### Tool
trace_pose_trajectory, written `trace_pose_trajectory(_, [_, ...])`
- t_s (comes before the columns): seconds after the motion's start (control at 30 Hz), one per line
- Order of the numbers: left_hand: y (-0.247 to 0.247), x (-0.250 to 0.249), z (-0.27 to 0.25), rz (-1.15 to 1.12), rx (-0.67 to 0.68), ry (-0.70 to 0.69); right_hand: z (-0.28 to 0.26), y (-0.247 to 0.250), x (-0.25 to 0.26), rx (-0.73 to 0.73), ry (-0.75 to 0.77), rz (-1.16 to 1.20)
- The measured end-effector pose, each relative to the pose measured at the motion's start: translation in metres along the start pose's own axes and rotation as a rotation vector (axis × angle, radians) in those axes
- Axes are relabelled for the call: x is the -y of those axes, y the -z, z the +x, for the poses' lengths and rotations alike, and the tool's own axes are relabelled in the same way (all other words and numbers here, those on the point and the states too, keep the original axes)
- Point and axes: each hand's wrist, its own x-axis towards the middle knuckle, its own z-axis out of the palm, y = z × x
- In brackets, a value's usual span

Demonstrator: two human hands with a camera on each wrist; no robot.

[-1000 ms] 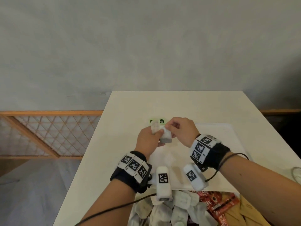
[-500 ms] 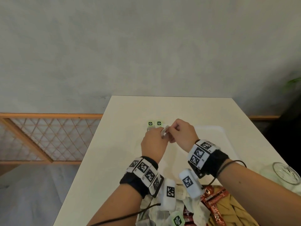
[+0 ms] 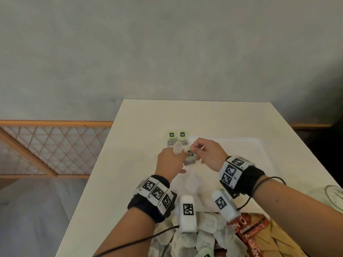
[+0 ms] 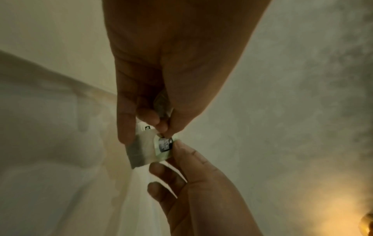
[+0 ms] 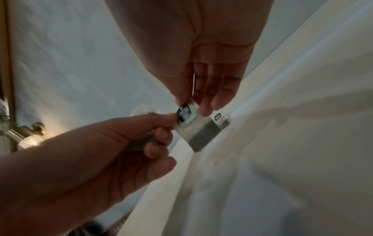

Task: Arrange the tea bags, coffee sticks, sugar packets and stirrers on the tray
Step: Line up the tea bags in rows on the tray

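Note:
Two tea bags with green tags [image 3: 177, 137] lie side by side at the far left corner of the white tray [image 3: 246, 145]. Just above that corner, my right hand [image 3: 193, 150] pinches the green tag [image 5: 184, 115] of a third tea bag [image 3: 190, 158], whose pouch [image 4: 141, 150] hangs below. My left hand [image 3: 179, 154] touches the same tag with thumb and forefinger. Its other fingers are curled round another tea bag [image 3: 177, 147], which also shows in the left wrist view [image 4: 162, 103]. One tea bag on the tray [image 5: 219, 119] shows behind the right hand's fingers.
At the near table edge lies a heap of white tea bags [image 3: 187, 238], with red coffee sticks [image 3: 248, 232] and brown packets [image 3: 269, 240] to its right. A glass jar [image 3: 334, 197] stands at the right edge. A wooden lattice rail [image 3: 46, 145] runs left of the table.
The two hands were pressed together around a bunch of tea bags. Now one bag hangs between them by its green tag, with the right hand a little to the right.

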Motion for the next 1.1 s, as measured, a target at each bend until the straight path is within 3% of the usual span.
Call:
trace_pose_trajectory(0.2, [0.01,0.016,0.025,-0.111,0.017,0.089,0.041,-0.001,-0.027,-0.032,-0.134,-0.121])
trace_pose_trajectory(0.5, [0.02,0.029,0.051,-0.191,-0.016,0.12,0.105,0.01,-0.039,-0.154,-0.139,-0.229])
trace_pose_trajectory(0.73, [0.025,0.033,0.054,-0.207,-0.08,0.097,0.115,0.001,-0.032,-0.123,-0.129,-0.271])
trace_pose_trajectory(0.9, [0.027,0.03,0.049,-0.2,-0.059,0.06,0.098,0.0,-0.021,-0.198,-0.064,-0.224])
trace_pose_trajectory(0.97, [0.026,0.028,0.046,-0.195,-0.047,0.043,0.084,-0.002,-0.009,-0.147,0.015,-0.115])
trace_pose_trajectory(1.1, [0.019,0.019,0.038,-0.155,0.013,0.016,0.06,-0.008,0.011,0.094,0.056,0.034])
